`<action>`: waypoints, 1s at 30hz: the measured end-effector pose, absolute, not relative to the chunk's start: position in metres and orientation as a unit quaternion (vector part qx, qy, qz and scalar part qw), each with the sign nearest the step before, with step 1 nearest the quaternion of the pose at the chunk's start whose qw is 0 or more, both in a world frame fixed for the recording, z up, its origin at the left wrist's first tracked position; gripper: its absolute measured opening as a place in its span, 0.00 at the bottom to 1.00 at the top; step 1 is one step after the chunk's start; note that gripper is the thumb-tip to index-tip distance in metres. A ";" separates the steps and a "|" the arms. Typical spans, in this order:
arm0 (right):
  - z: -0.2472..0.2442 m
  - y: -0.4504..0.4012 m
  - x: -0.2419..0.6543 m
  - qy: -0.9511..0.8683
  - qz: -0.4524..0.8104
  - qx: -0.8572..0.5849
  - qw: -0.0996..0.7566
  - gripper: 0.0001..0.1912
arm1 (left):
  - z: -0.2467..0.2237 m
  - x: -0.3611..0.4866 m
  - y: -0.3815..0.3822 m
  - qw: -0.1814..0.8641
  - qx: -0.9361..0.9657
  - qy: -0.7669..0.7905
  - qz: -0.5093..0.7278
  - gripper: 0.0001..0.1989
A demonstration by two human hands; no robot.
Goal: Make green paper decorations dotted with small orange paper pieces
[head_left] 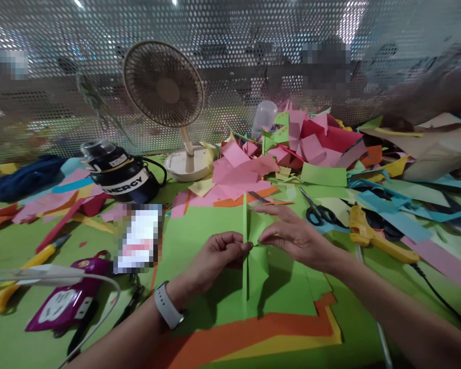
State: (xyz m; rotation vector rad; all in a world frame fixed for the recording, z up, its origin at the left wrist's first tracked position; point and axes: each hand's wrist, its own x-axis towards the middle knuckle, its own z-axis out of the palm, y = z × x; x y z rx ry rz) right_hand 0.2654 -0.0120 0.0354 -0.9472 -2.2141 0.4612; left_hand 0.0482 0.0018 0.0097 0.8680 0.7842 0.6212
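Observation:
A folded piece of green paper (258, 269) stands upright over a stack of green sheets (292, 292), its narrow edge facing me. My left hand (225, 250) pinches the paper's edge from the left between thumb and fingers. From the right, my right hand (288, 233) holds the same paper at its upper part, thumb and index finger near each other and the other fingers stretched forward. Orange paper (261, 328) and a yellow edge stick out under the stack. A grey-white watch band is on my left wrist.
Black scissors (320, 214) and a yellow glue gun (380, 238) with a cord lie right. A fan (189, 163), a black bottle (125, 177) and pink scraps (242, 174) stand behind. A phone (140, 238), purple pouch (71, 294), white cable (115, 302) and yellow cutter (42, 256) lie left.

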 end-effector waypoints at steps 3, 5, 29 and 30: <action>0.036 -0.014 0.261 -0.811 0.213 -0.402 0.367 0.05 | 0.010 0.049 -0.001 0.786 0.402 0.358 0.303 0.11; 0.036 -0.015 0.259 -0.778 0.256 -0.425 0.386 0.03 | 0.009 0.051 -0.003 0.784 0.404 0.357 0.308 0.11; 0.042 -0.019 0.254 -0.714 0.433 -0.419 0.357 0.04 | 0.012 0.056 -0.006 0.735 0.471 0.363 0.327 0.15; 0.042 -0.019 0.252 -0.704 0.442 -0.424 0.360 0.04 | 0.012 0.056 -0.006 0.728 0.478 0.363 0.331 0.15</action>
